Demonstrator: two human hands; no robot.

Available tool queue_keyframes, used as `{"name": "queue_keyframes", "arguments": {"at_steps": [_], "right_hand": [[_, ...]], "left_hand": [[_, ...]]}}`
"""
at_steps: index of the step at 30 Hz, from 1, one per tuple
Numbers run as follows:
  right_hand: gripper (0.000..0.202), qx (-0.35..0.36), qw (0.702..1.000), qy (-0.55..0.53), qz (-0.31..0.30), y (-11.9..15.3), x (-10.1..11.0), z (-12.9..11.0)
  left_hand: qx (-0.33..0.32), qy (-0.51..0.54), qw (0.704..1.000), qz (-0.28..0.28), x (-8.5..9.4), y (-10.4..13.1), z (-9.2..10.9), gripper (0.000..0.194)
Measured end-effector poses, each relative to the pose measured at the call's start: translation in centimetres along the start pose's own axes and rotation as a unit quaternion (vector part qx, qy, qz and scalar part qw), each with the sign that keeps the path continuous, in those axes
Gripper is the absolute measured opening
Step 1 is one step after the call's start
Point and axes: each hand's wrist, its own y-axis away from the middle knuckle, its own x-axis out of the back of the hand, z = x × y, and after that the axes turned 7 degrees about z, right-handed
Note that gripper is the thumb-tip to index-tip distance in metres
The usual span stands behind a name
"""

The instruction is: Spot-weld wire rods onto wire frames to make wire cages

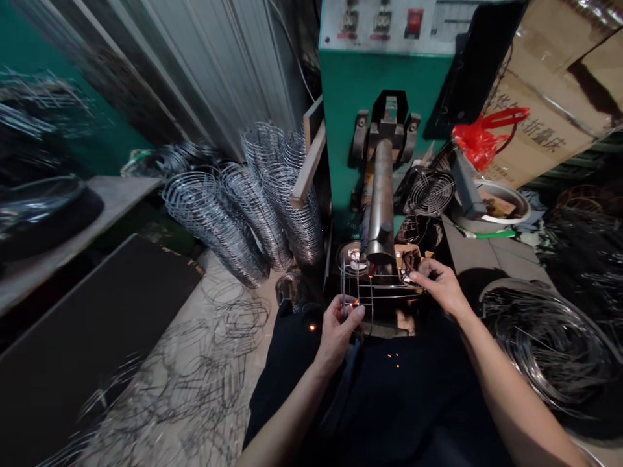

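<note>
My left hand [341, 329] pinches the left part of a small metal wire frame [372, 305], with thumb and fingers closed around its wires. My right hand [442, 287] is closed at the right end of the same frame, thumb against the fingertips; its exact grip is partly hidden. The frame lies just under the thick cylindrical arm [381, 201] of a green spot welder [389, 74]. An orange glow shows on the wire below the arm's tip, and sparks fly near my left hand and over my dark clothing.
Stacked wire rings [217, 227] stand left of the welder. Loose wire pieces [209, 350] cover the floor. A dark board [102, 305] leans at left. On the right are a coil of wire [549, 344], a white bowl [518, 206], a red plastic bag [479, 143] and cardboard boxes [540, 78].
</note>
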Motion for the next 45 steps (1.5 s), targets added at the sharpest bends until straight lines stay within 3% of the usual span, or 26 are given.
{"name": "queue_keyframes", "arguments": {"at_steps": [3, 5, 9, 16, 24, 33, 45], "right_hand": [[0.035, 0.083, 0.990, 0.014, 0.109, 1.7, -0.4, 0.5], [0.028, 0.131, 0.982, 0.025, 0.133, 2.9, -0.8, 0.9], [0.029, 0.143, 0.984, 0.013, 0.106, 4.1, -1.7, 1.0], [0.038, 0.139, 0.984, 0.020, 0.105, 3.2, -2.2, 0.4], [0.037, 0.144, 0.984, 0.023, 0.099, 2.0, -2.7, 1.7], [0.040, 0.158, 0.982, 0.017, 0.101, 0.8, -2.4, 1.4], [0.039, 0.163, 0.980, 0.019, 0.110, -0.6, -2.5, 1.7]], "left_hand": [[0.014, -0.012, 1.000, -0.005, 0.0, 0.2, 0.4, 0.045], [0.011, -0.016, 1.000, -0.006, -0.1, 0.4, 0.6, 0.049], [-0.006, -0.006, 1.000, 0.014, -0.4, 0.5, 0.2, 0.050], [-0.041, 0.014, 0.999, 0.031, -0.5, 0.0, -1.0, 0.048], [-0.057, 0.015, 0.998, 0.028, -0.5, -1.0, -0.2, 0.048], [-0.041, 0.012, 0.998, 0.045, -1.4, -1.8, 0.3, 0.053], [-0.045, 0.001, 0.999, 0.025, -1.6, -3.0, 0.2, 0.048]]}}
